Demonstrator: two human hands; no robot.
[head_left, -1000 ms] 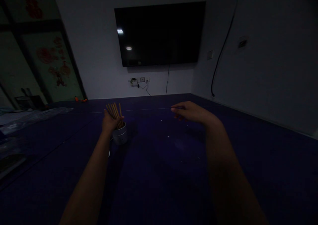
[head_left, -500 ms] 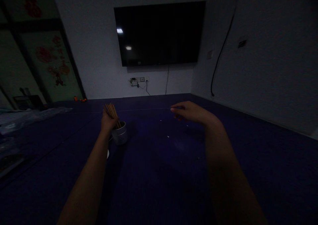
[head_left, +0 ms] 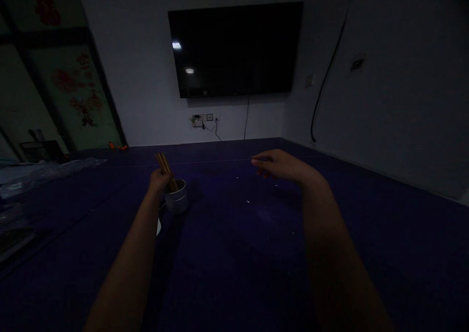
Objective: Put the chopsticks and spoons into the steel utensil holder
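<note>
My left hand [head_left: 159,180] is closed around a bundle of brown wooden chopsticks [head_left: 164,165]. They lean to the left, with their lower ends inside a light-coloured cylindrical cup [head_left: 177,202] on the purple-blue floor covering [head_left: 227,254]. Partly behind my left forearm, a white object [head_left: 159,226] shows only its edge, so I cannot tell what it is. My right hand [head_left: 276,164] hangs in the air above the floor covering, well right of the cup. Its fingers are loosely bent and point left, and nothing is visible in them.
Small white scraps [head_left: 248,202] lie scattered on the covering. Clear plastic wrapping [head_left: 54,173] is spread at the far left, near orange items [head_left: 117,146] by the door. A large dark television [head_left: 236,51] hangs on the wall, above power sockets [head_left: 205,118] with cables.
My left hand has shifted its fingers lower on the chopsticks, and their bundle looks narrower now. The cup and my right hand have stayed in place.
</note>
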